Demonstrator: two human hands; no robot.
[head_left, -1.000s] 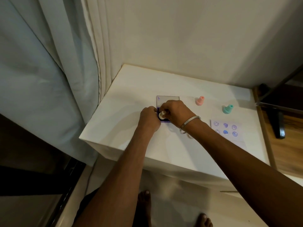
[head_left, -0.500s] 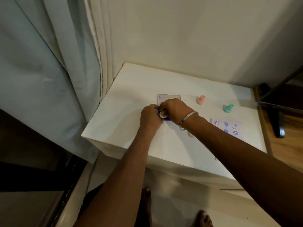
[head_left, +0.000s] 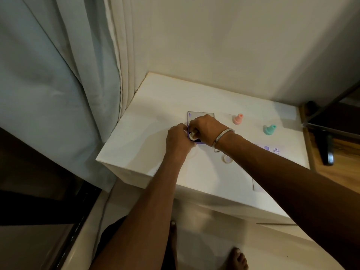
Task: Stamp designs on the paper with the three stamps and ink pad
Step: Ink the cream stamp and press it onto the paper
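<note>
The purple ink pad [head_left: 200, 141] lies open on the white table [head_left: 148, 117], its clear lid [head_left: 200, 115] flipped back behind it. My right hand [head_left: 206, 128] grips a cream stamp [head_left: 191, 135] that stands on the pad. My left hand [head_left: 178, 138] is closed against the pad's left edge. A pink stamp [head_left: 238, 119] and a teal stamp [head_left: 269, 129] stand to the right. The paper [head_left: 276, 151] with purple prints lies under my right forearm, mostly hidden.
A small whitish cap [head_left: 227, 159] lies on the table near my right wrist. A curtain [head_left: 58, 84] hangs at the left, a wall stands behind. A dark stand [head_left: 327, 151] rests on the wooden floor at right. My bare feet show below the table's front edge.
Both hands stay on the ink pad and stamp. My right forearm now covers more of the paper; the camera has shifted slightly.
</note>
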